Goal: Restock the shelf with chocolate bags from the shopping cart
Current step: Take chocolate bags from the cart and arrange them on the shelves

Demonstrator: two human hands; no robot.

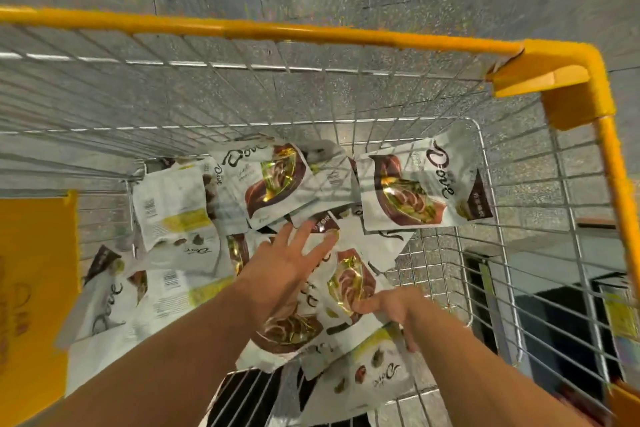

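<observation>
Both forearms are being reached down into the shopping cart (398, 45). The left hand (287, 267) is being held flat, fingers spread apart, over the chocolate bags (412, 184). One bag (349, 282), near the cart's right wall and lying diagonally, is being pinched by the right hand (398, 305).

Silver wire shopping cart (242, 87) with yellow plastic rim: open from above, wire walls close all sides. Overlapping white chocolate bags (408, 184) cover most of cart floor; bare mesh strip along right wall. Both forearms fill near end of cart.
</observation>
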